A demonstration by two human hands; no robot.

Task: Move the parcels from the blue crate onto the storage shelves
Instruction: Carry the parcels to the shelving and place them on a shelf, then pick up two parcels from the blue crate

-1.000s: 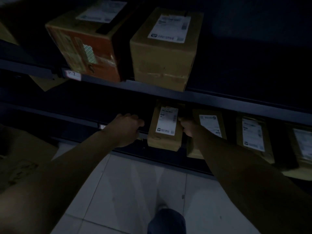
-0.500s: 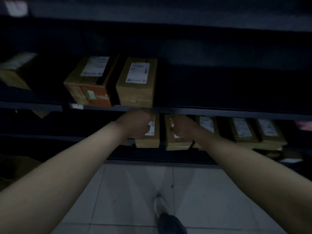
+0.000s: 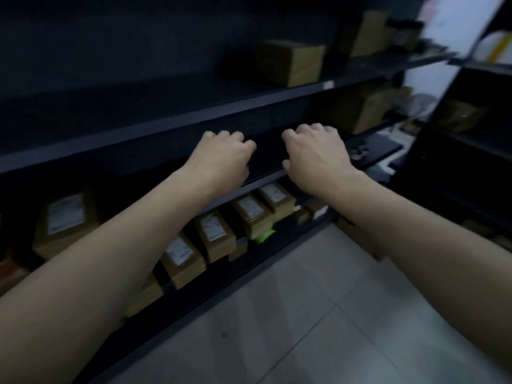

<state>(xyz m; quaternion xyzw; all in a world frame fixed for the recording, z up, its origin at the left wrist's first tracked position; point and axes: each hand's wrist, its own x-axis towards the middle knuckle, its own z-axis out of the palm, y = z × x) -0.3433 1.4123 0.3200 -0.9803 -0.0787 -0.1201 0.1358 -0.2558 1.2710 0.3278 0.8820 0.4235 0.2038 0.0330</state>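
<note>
Both hands have come up from the small parcels on the low shelf, where they were a moment ago, and my view has swung to the right. Now my left hand (image 3: 221, 159) and my right hand (image 3: 315, 156) are side by side, a little apart, over the front of the middle shelf (image 3: 266, 159). The fingers of both hands are curled in, and they hold nothing. I cannot tell if they touch the shelf edge.

The parcels (image 3: 252, 214) stand in a row on the low shelf (image 3: 235, 275), below my hands and partly under my left arm. Each one is brown with a white label on top. The row runs from near left to far right. A bigger parcel (image 3: 66, 220) stands at the left end, well apart from my hands.

One brown box (image 3: 291, 62) sits on a higher shelf, above my right hand. More boxes (image 3: 363, 109) are far off on the right, but they are blurry. Pale floor tiles (image 3: 304, 314) lie near me.
</note>
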